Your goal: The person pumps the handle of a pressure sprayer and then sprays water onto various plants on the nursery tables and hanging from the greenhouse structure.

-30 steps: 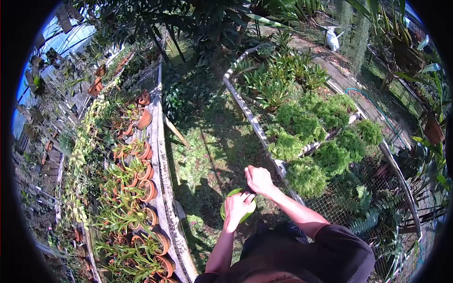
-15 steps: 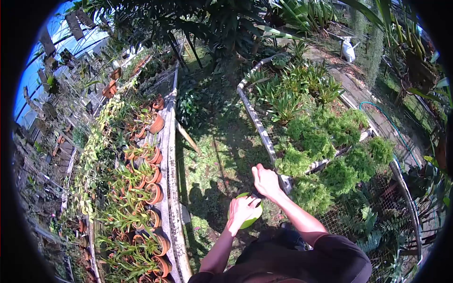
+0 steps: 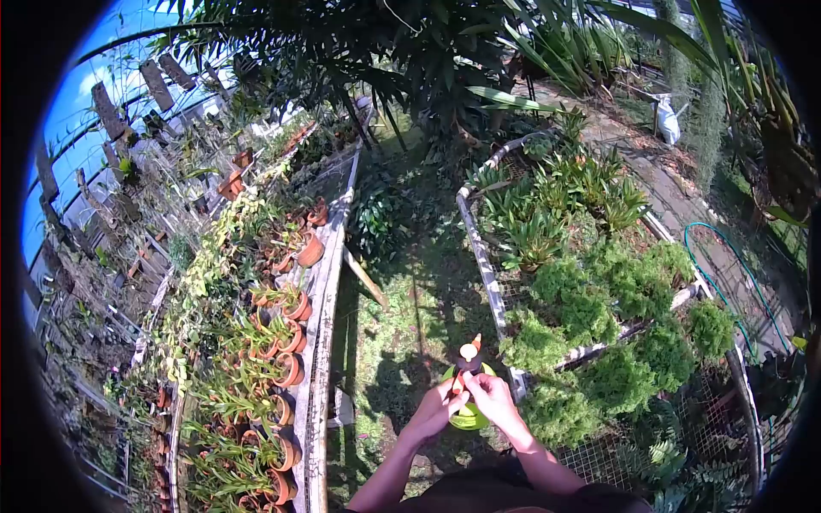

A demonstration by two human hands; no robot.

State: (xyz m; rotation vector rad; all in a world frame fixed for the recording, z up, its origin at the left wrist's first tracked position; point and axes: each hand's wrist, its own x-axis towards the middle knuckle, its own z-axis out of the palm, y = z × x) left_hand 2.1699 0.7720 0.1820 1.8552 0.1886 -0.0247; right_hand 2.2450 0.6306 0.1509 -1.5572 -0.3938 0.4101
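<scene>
Low in the middle of the head view, both my hands meet around a small orange-and-black piece (image 3: 468,365) with a pale round part and an orange tip. It looks like the spray head of a hand sprayer. Just below it, a lime-green container (image 3: 469,421) shows between and behind my hands, partly covered by them. My left hand (image 3: 434,412) has its fingers closed on the left side of the orange-and-black piece. From the right, my right hand (image 3: 496,400) pinches the same piece. My fingertips hide where it joins the container.
On the left, a long bench (image 3: 318,368) carries several plants in clay pots (image 3: 289,369). To the right, a white-edged raised bed (image 3: 484,256) holds feathery green plants (image 3: 581,312). A grassy path (image 3: 402,316) runs between. A teal hose (image 3: 727,244) lies farther right.
My right hand has come down and left to join my left hand. The orange-and-black piece now shows upright between them. The camera view has shifted, so the surroundings sit farther right.
</scene>
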